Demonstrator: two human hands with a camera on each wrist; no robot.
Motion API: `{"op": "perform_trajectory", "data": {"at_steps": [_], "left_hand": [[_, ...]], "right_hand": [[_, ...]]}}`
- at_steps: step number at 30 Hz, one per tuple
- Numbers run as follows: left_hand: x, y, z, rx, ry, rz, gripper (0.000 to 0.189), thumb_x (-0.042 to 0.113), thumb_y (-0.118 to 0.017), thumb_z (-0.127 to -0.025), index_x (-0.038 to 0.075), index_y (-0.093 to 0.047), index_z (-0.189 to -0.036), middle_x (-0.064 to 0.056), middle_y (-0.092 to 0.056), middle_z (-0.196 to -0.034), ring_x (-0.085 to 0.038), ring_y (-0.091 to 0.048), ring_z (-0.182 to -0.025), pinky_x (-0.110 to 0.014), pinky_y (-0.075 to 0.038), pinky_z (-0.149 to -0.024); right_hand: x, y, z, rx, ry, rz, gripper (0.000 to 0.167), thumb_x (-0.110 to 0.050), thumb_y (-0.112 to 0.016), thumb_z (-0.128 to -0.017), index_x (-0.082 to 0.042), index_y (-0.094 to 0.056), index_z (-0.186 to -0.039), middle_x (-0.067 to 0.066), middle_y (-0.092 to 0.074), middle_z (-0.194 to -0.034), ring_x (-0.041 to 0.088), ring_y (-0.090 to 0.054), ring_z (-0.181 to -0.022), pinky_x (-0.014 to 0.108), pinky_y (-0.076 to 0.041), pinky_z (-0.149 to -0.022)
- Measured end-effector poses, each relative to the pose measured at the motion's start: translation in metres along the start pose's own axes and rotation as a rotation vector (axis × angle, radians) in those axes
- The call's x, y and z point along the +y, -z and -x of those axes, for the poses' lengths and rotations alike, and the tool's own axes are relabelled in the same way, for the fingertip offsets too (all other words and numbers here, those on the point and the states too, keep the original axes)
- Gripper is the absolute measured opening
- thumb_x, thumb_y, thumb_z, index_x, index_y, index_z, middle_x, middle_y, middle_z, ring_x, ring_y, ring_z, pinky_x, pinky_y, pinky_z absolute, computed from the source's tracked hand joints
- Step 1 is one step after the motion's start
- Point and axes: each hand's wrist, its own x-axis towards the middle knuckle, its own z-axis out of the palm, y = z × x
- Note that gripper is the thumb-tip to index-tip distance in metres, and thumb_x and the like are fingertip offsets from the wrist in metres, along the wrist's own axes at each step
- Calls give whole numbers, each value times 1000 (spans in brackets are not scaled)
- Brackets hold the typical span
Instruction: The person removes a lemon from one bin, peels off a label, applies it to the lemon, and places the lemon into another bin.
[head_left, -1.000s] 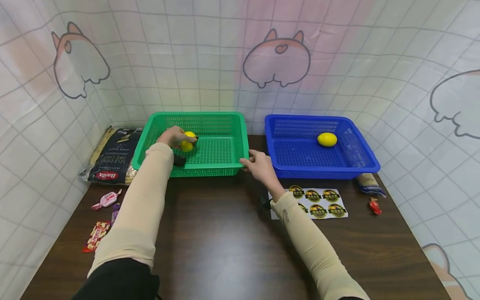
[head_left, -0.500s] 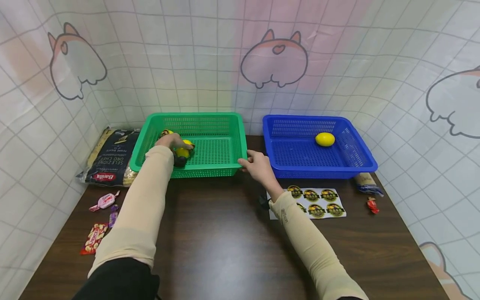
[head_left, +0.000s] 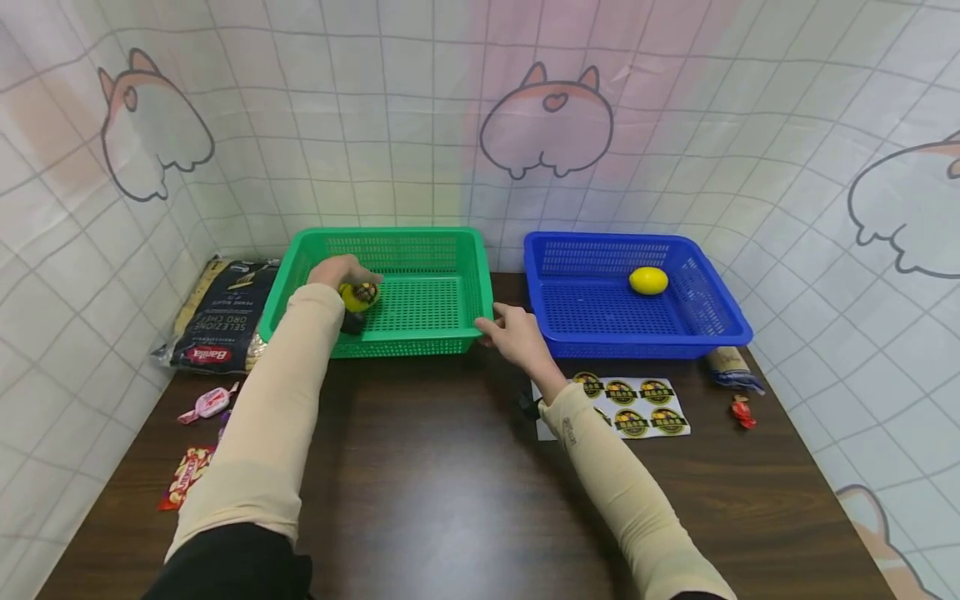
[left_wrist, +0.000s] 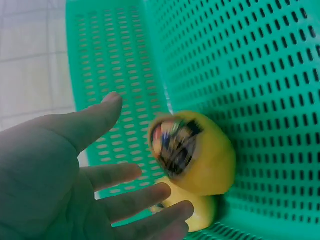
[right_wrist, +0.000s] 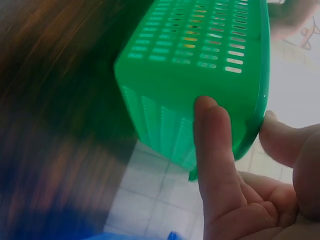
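- Left hand (left_wrist: 55, 175) is over the left end of the green basket, thumb stuck well out from the fingers, so the grip's wide and holding nothing.
- Right under its fingertips, one lemon (left_wrist: 215, 157) with a dark, colourful sticker on it, kinda blurry. Can't tell if the fingers actually touch it.
- Second lemon (left_wrist: 204, 219) is right up against that one, partly hidden behind the fingers.
- Right hand (head_left: 517, 332) has the near right corner of the green basket (head_left: 412, 336) pinched, thumb at the rim and a finger against the outer wall.
- Just to the right, a blue basket (head_left: 600, 340) with another lemon (head_left: 648, 281) towards its far right.
- Sticker sheet (head_left: 632, 408) lies on the near side of the blue basket, partly under the right arm.
- Right edge: a small bag (head_left: 731, 367) by the basket's corner, and a red candy (head_left: 742, 412) nearer.
- Left side: big pasta bag (head_left: 217, 321) beside the green basket, then a pink candy (head_left: 212, 402) and a red snack packet (head_left: 187, 473) nearer.
- All on a dark wood table (head_left: 427, 467).
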Motion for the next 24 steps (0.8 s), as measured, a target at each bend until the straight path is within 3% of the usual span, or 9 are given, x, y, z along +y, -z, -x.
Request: {"op": "perform_trajectory", "data": {"at_steps": [3,7,9,13,18,24], "left_hand": [[5,6,2,7,-44,-17,77,53,-41,-103,-2,-24,-155,-28,-30,-157,-40,-43,-134,-49,-46,-107],[7,16,11,63,-134,-26,80,53,-39,-103,1,-15,-158,-27,-15,-164,-47,-27,-147,-59,-35,-118],[8,19,17,109,-189,-25,77,53,-39,-103,2,-19,-158,-27,-17,-164,-49,-24,-147,-63,-32,-118],[14,20,31,192,-324,-18,73,54,-40,-102,5,-29,-155,-26,-30,-160,-48,-31,-144,-64,-35,-115],[25,5,48,283,-485,48,68,55,-44,-102,10,-38,-152,-20,-50,-149,-39,-52,-130,-57,-47,-104],[27,-36,74,384,-654,155,56,52,-52,-100,15,-52,-142,-11,-67,-130,-31,-64,-117,-49,-53,-98]], "right_hand": [[3,4,2,-6,-14,31,63,-41,-54,-102,-2,-41,-150,15,-76,-109,23,-77,-94,45,-58,-96],[4,13,9,-14,-14,80,68,-46,-53,-101,-4,-36,-152,15,-77,-107,27,-75,-98,46,-57,-95],[3,17,14,-36,3,106,66,-47,-53,-101,-6,-40,-151,15,-76,-107,28,-74,-98,44,-58,-88],[4,22,24,-87,52,151,56,-45,-57,-99,-11,-53,-143,12,-77,-109,26,-74,-95,35,-59,-74],[9,26,40,-90,94,198,47,-43,-62,-96,-14,-62,-133,7,-77,-109,22,-74,-98,36,-60,-76],[21,26,62,-103,105,232,45,-42,-65,-95,-14,-63,-131,4,-78,-105,19,-74,-97,37,-61,-78]]}}
